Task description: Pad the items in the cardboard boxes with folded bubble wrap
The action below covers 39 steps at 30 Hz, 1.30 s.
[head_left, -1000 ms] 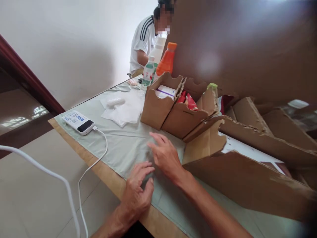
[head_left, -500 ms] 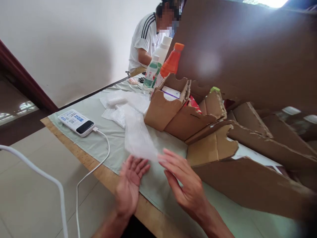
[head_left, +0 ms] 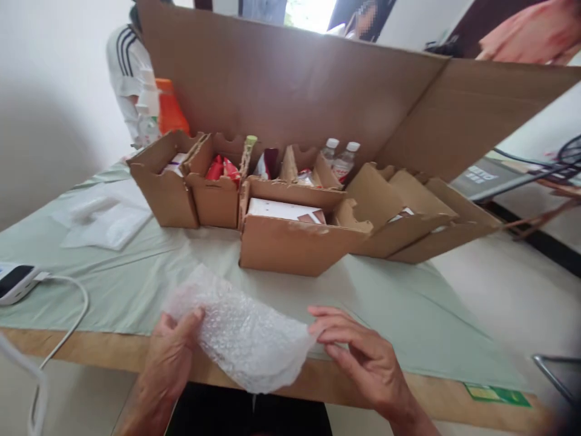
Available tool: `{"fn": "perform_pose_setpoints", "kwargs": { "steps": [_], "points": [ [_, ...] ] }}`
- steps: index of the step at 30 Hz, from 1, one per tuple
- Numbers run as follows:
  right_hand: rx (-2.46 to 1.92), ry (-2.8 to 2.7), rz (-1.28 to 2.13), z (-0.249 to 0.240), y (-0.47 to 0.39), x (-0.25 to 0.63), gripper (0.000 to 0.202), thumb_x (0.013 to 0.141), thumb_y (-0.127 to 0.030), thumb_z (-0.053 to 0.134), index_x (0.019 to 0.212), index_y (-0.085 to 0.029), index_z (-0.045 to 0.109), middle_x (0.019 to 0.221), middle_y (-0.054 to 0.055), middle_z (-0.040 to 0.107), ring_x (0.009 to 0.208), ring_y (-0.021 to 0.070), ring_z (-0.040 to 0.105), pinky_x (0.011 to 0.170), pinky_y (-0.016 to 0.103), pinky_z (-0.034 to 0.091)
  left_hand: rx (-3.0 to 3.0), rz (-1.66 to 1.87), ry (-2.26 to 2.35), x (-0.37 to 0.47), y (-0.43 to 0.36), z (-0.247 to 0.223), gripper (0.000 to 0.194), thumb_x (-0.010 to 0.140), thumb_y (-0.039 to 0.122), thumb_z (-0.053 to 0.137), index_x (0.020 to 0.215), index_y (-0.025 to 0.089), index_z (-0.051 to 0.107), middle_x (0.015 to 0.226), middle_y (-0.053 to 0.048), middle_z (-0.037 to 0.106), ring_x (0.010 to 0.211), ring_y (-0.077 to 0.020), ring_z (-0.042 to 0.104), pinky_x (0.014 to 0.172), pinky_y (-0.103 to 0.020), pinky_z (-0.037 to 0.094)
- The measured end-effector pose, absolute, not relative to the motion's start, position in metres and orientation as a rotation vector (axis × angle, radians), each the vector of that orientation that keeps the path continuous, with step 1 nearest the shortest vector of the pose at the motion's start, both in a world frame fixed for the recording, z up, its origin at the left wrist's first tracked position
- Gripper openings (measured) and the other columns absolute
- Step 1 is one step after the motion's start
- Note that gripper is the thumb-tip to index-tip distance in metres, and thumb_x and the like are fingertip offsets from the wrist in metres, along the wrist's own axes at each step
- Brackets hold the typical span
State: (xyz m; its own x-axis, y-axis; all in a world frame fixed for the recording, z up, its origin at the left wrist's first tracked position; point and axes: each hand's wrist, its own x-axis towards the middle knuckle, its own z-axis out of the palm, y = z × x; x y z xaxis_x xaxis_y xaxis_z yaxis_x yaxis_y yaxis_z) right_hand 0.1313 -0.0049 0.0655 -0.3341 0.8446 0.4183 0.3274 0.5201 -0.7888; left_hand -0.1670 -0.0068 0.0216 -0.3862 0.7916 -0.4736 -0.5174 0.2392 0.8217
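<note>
A clear bubble wrap bag [head_left: 254, 333] hangs between my hands over the front edge of the table. My left hand [head_left: 175, 345] grips its left end, thumb on top and the fingers mostly hidden behind the plastic. At the bag's right corner, my right hand [head_left: 358, 354] pinches the edge between thumb and fingers. More bubble wrap bags [head_left: 106, 212] lie in a loose pile on the green cloth to the left.
Cardboard bins [head_left: 285, 248] with boxes, red packets and bottles stand across the table [head_left: 195, 254] before a tall cardboard panel [head_left: 281, 91]. A white device [head_left: 18, 284] with a cable lies at left. A person [head_left: 124, 72] is behind, left.
The view has swung right, showing more bins. The bag has come nearer, between my hands; my left hand has closed on it and my right hand holds its corner.
</note>
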Motion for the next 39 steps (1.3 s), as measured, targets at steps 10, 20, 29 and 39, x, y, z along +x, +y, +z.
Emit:
{"fn": "perform_pose_setpoints", "kwargs": {
  "steps": [10, 20, 29, 39],
  "points": [
    [-1.599, -1.434, 0.574, 0.038, 0.027, 0.231, 0.028, 0.089, -0.044, 0.064, 0.101, -0.023, 0.079, 0.124, 0.013, 0.076, 0.112, 0.0287, 0.072, 0.094, 0.042, 0.059, 0.985, 1.406, 1.714, -0.132, -0.006, 0.015, 0.085, 0.083, 0.057, 0.075, 0.156, 0.028, 0.041, 0.153, -0.016, 0.051, 0.133, -0.0387, 0.057, 0.114, -0.065, 0.043],
    [-1.475, -1.626, 0.776, 0.049, 0.090, 0.166, 0.057, 0.082, -0.034, 0.063, 0.137, -0.019, 0.060, 0.130, 0.013, 0.071, 0.095, 0.0246, 0.071, 0.083, 0.041, 0.060, 1.226, 1.449, 1.460, -0.090, 0.074, 0.040, 0.081, 0.081, 0.043, 0.073, 0.155, 0.027, 0.043, 0.152, -0.013, 0.054, 0.140, -0.0361, 0.053, 0.115, -0.058, 0.045],
    [-1.610, -1.947, 0.609, 0.023, 0.072, 0.208, 0.048, 0.092, -0.040, 0.058, 0.134, -0.017, 0.067, 0.149, 0.017, 0.060, 0.140, 0.0345, 0.054, 0.105, 0.052, 0.053, 1.847, 1.061, 1.914, -0.150, 0.030, 0.000, 0.060, 0.088, 0.052, 0.060, 0.139, 0.020, 0.060, 0.140, -0.017, 0.064, 0.136, -0.0416, 0.055, 0.110, -0.065, 0.046],
    [-1.698, -1.885, 0.603, 0.017, 0.046, 0.198, 0.011, 0.086, -0.031, 0.059, 0.087, -0.021, 0.065, 0.133, 0.013, 0.070, 0.123, 0.0309, 0.064, 0.104, 0.051, 0.047, 2.220, 0.776, 1.859, -0.164, 0.014, -0.020, 0.029, 0.087, 0.043, 0.050, 0.075, 0.022, 0.067, 0.132, -0.018, 0.070, 0.138, -0.0412, 0.055, 0.108, -0.061, 0.049]
  ]
}}
